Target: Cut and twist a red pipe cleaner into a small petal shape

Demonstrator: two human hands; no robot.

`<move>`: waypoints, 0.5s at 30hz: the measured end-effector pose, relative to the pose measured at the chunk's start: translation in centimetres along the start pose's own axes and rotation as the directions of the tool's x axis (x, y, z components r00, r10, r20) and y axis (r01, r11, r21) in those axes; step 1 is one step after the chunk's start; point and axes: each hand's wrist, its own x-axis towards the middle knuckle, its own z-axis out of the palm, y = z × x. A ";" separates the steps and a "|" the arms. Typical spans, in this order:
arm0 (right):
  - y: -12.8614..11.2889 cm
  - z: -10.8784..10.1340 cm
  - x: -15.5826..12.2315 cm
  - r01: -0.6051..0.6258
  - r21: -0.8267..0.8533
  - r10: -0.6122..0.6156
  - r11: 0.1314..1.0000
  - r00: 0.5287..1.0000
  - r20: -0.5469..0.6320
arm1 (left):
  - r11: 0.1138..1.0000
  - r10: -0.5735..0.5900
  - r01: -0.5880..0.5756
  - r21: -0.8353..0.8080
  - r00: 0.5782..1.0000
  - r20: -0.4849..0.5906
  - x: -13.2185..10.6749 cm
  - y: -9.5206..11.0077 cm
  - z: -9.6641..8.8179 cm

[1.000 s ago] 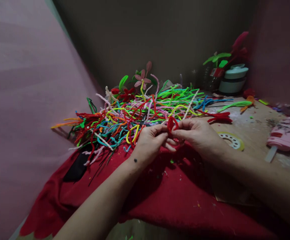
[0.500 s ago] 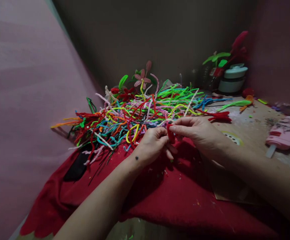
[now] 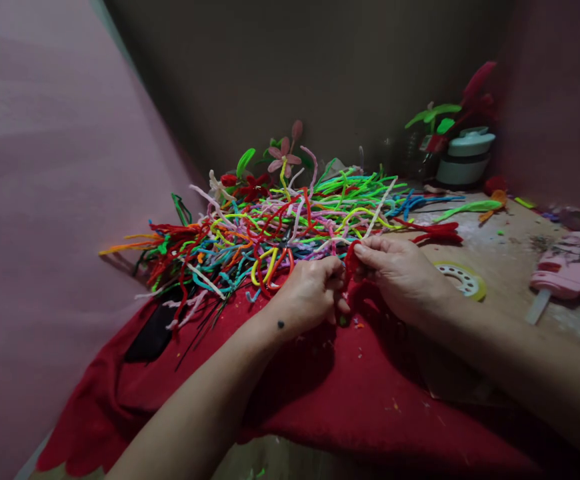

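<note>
Red pipe cleaner (image 3: 352,257) sits pinched between both hands, low over the near edge of the heap and just above the red cloth (image 3: 320,400). Left hand (image 3: 311,294) is curled, fingers closed on the piece from the left; right hand (image 3: 399,271) meets it from the right, thumb and forefinger pressed onto the same short red length, so the two hands touch at the fingertips. How the piece is bent cannot be told (only a small stub shows between the fingers). Directly behind the hands lies a large tangled pile of pipe cleaners (image 3: 280,230) in green, yellow, red, blue, pink and orange, spread across the far part of the cloth and onto the wooden table (image 3: 510,267). A pink flower (image 3: 284,157) made of the same material stands at the back of the pile. Just right of the right hand, flat on the table, lies a round tape roll (image 3: 463,280). Further right, a pink glue gun (image 3: 567,277) rests near the table edge. At the rear right corner stands a pale lidded pot (image 3: 466,160), with green and red leaves (image 3: 445,117) beside it.
</note>
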 end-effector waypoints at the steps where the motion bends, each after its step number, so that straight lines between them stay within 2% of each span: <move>1: 0.0 0.0 0.0 0.002 0.009 -0.002 1.000 1.000 -0.008 | 1.000 0.009 -0.009 0.026 1.000 -0.003 0.0 0.1 0.0; 6: -0.1 0.0 0.1 -0.018 -0.006 0.018 1.000 1.000 0.006 | 0.995 0.012 -0.007 0.096 0.998 -0.055 -0.1 0.5 -0.5; 11: -0.4 0.1 0.1 -0.060 -0.036 0.063 0.998 0.996 0.067 | 0.999 -0.037 0.038 0.020 0.999 -0.027 -0.1 0.7 -1.1; 15: -0.5 0.2 -0.2 -0.143 -0.091 0.154 0.985 0.981 0.121 | 0.999 0.006 -0.006 0.036 1.000 -0.009 -0.1 0.7 -1.2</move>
